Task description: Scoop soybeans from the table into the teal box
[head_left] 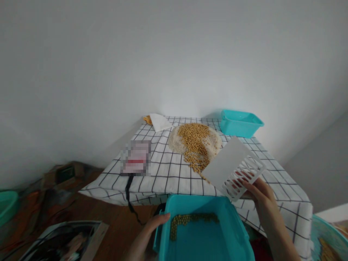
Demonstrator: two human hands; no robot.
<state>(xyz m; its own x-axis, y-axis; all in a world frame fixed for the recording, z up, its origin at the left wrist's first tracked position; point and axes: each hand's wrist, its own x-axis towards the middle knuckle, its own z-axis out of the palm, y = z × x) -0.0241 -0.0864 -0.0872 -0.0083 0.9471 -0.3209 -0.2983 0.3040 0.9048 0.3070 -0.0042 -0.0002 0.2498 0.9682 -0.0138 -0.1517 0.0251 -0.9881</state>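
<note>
My right hand [259,192] grips a flat white plastic scraper [227,161] by its slotted end. The plain end slants down to the tabletop, beside a pile of soybeans [194,139] that trails toward the front edge. Pale powder or fine crumbs [176,141] lie around the pile. At the table's front edge, a teal plastic bin [201,241] is held by my left hand [149,230], its thumb over the left rim and the other fingers hidden. Inside the bin, beans [182,219] line the far side and far left corner.
A checked cloth [168,174] covers the table. A second teal bin [240,125] stands at the back right. A white cloth or paper [160,122] lies at the back left, near a blurred-out flat object [136,157] with a black strap. Boxes [65,174] stand on the floor.
</note>
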